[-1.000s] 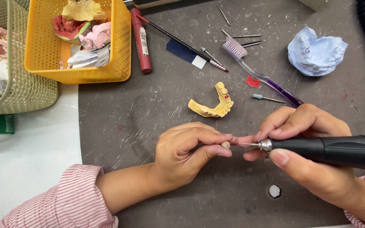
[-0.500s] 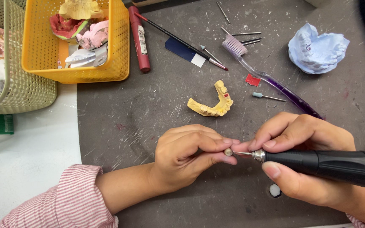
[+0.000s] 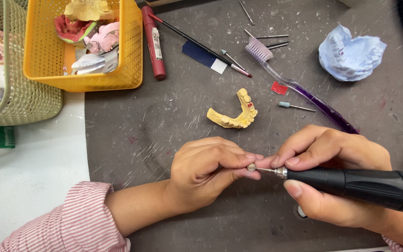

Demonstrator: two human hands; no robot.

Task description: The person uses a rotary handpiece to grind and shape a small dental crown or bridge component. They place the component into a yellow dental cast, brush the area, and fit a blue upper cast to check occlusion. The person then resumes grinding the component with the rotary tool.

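Black and slender, the rotary handpiece point(image 3: 364, 186) lies with its long axis nearly level across the frame, its metal nose and thin bur pointing toward the person's left. The right hand point(image 3: 332, 177) is wrapped around it, thumb beneath and fingers over the top. The bur tip meets a tiny pale piece point(image 3: 251, 167) pinched between thumb and forefinger of the left hand point(image 3: 206, 172), low over the scratched grey mat point(image 3: 164, 121).

One yellow basket point(image 3: 131, 56) holds several dental casts in pink, yellow and grey. One green mesh basket point(image 3: 19, 105) beside it holds more pink and white pieces, only partly in view.

On the mat lie one yellow half-arch tooth model point(image 3: 234, 114), one blue impression point(image 3: 350, 53), one purple toothbrush point(image 3: 304, 91), one red marker point(image 3: 155, 44), one thin dark brush point(image 3: 197, 42) and about five loose burs point(image 3: 297, 107).
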